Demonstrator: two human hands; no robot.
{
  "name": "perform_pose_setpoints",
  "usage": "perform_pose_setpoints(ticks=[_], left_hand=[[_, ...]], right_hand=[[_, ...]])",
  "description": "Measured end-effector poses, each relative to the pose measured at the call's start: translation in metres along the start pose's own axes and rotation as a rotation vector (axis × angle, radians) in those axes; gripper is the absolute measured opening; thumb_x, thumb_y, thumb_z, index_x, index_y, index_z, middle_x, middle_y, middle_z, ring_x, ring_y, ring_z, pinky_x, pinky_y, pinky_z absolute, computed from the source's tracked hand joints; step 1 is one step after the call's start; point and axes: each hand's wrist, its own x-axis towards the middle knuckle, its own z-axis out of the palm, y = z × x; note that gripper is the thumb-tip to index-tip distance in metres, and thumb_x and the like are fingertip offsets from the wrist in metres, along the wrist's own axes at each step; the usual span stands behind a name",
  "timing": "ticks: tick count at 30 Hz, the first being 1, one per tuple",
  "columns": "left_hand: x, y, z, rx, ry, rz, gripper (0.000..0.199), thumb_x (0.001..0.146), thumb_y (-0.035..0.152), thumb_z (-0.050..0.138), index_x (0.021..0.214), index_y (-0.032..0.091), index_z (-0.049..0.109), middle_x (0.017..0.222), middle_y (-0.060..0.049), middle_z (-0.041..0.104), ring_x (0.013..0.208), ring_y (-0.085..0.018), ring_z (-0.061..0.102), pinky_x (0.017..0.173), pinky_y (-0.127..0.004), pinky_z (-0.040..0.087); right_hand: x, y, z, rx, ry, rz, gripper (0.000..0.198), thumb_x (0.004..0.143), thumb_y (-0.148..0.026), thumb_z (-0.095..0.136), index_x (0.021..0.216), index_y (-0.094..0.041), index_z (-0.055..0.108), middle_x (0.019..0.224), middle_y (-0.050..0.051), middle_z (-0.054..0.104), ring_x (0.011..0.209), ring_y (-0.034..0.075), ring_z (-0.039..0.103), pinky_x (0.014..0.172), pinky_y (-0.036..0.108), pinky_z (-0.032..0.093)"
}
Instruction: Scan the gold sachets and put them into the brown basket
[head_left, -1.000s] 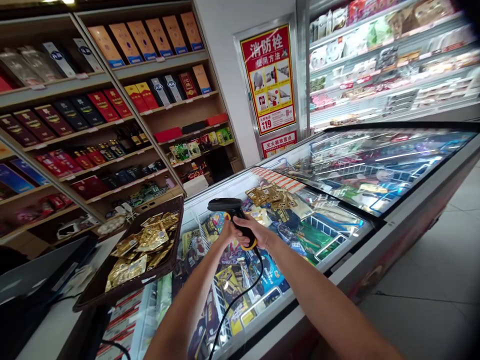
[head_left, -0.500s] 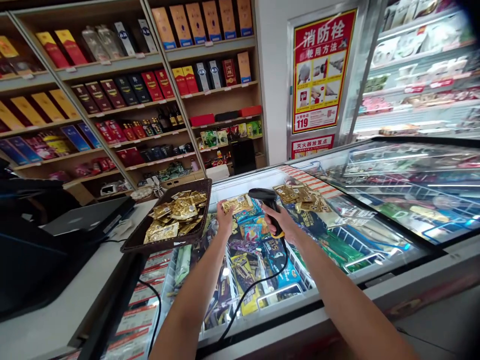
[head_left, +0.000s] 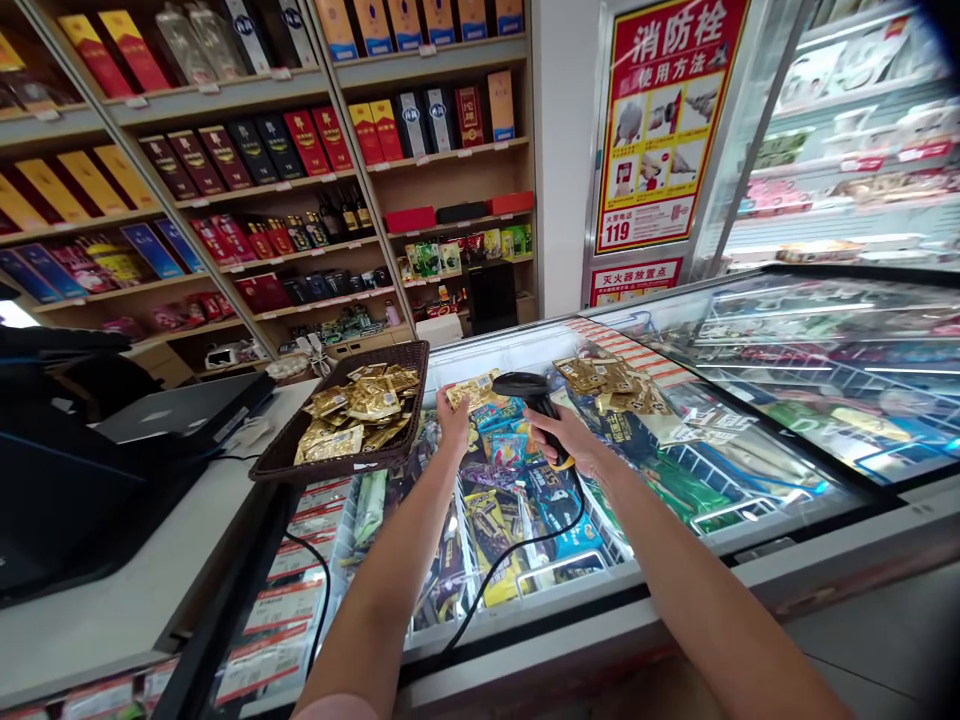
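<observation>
My left hand is closed on the edge of a small gold packet, held above the glass top of a freezer. Wrapped around the handle of a black barcode scanner is my right hand. The scanner's head points left, close to the packet's right end, and its black cord loops down toward me. On the left, a dark brown woven basket holds several gold packets. A loose pile of similar gold packets lies on the glass to the right of the scanner.
Bagged frozen goods in wire baskets show through the glass. A counter with a black machine stands at left. Shelves of boxed bottles rise behind, beside a red fire-hydrant sign. A stocked chiller is at right.
My view has tilted slightly downward and shifted a little. Both hands keep hold of the gold packet and the scanner, with little movement between them.
</observation>
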Motion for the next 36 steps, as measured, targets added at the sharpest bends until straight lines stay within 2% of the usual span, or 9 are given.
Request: perform_pose_setpoints(ticks=[6,11,15,18,22,25,28,31,36], left_hand=[[-0.007,0.007,0.0,0.043,0.018,0.031,0.034,0.082,0.027,0.062,0.114,0.022,0.051,0.091,-0.001,0.055,0.081,-0.015,0.059,0.072,-0.026,0.048],[-0.012,0.048,-0.001,0.094,0.048,0.173,0.031,0.087,0.028,0.059,0.116,0.022,0.05,0.105,-0.005,0.059,0.097,-0.018,0.06,0.087,-0.029,0.048],[0.011,0.098,-0.031,0.296,0.349,0.354,0.039,0.096,0.029,0.045,0.134,0.022,0.037,0.127,-0.011,0.054,0.115,-0.019,0.058,0.095,-0.03,0.048],[0.032,0.122,-0.072,0.513,0.69,0.128,0.046,0.096,0.017,0.036,0.142,0.024,0.028,0.135,-0.013,0.049,0.12,-0.02,0.056,0.092,-0.033,0.052],[0.04,0.131,-0.114,0.557,0.818,-0.076,0.071,0.082,0.006,0.047,0.144,0.028,0.022,0.134,-0.015,0.047,0.126,-0.031,0.052,0.096,-0.052,0.049],[0.032,0.133,-0.12,0.592,0.872,-0.181,0.079,0.078,0.008,0.05,0.148,0.025,0.016,0.142,-0.023,0.037,0.14,-0.044,0.033,0.105,-0.069,0.03],[0.023,0.135,-0.106,0.754,0.959,-0.07,0.08,0.083,0.015,0.049,0.15,0.022,0.008,0.151,-0.024,0.025,0.148,-0.04,0.016,0.114,-0.064,0.02],[0.016,0.125,-0.067,0.794,0.805,0.282,0.059,0.089,0.023,0.046,0.144,0.02,0.024,0.147,-0.018,0.036,0.142,-0.029,0.031,0.115,-0.05,0.026],[-0.005,0.081,0.043,0.592,-0.018,0.422,0.022,0.089,0.025,0.055,0.111,0.022,0.059,0.125,-0.01,0.058,0.128,-0.027,0.046,0.114,-0.05,0.029]], right_hand=[[-0.001,-0.001,0.002,0.021,0.008,0.011,0.043,0.074,-0.055,0.076,0.077,-0.021,0.049,0.056,-0.007,0.048,0.037,0.006,0.038,0.035,0.022,0.03],[-0.002,-0.006,0.001,0.178,0.057,-0.01,0.043,0.071,-0.053,0.08,0.082,-0.022,0.052,0.056,-0.008,0.047,0.037,0.006,0.036,0.035,0.021,0.028],[0.0,-0.005,-0.008,0.275,0.104,-0.113,0.042,0.072,-0.054,0.078,0.086,-0.023,0.053,0.057,-0.009,0.044,0.038,0.006,0.034,0.035,0.021,0.027],[0.001,-0.003,-0.009,0.296,0.128,-0.125,0.042,0.073,-0.055,0.078,0.085,-0.024,0.052,0.057,-0.008,0.044,0.038,0.006,0.034,0.035,0.022,0.027],[0.0,-0.005,-0.005,0.334,0.123,-0.105,0.043,0.069,-0.052,0.081,0.082,-0.023,0.051,0.056,-0.008,0.045,0.038,0.005,0.036,0.035,0.021,0.029],[-0.001,-0.008,-0.003,0.365,0.132,-0.109,0.045,0.068,-0.051,0.082,0.081,-0.023,0.05,0.054,-0.009,0.045,0.037,0.005,0.036,0.035,0.02,0.029],[0.001,-0.009,-0.002,0.391,0.154,-0.141,0.045,0.068,-0.052,0.082,0.083,-0.023,0.051,0.054,-0.009,0.046,0.036,0.005,0.036,0.034,0.02,0.028],[0.004,-0.01,0.0,0.411,0.164,-0.17,0.045,0.068,-0.053,0.081,0.084,-0.022,0.052,0.054,-0.009,0.048,0.035,0.005,0.038,0.033,0.02,0.029],[0.009,-0.013,0.003,0.436,0.138,-0.22,0.042,0.071,-0.052,0.079,0.081,-0.021,0.052,0.054,-0.009,0.049,0.036,0.005,0.039,0.034,0.02,0.031]])
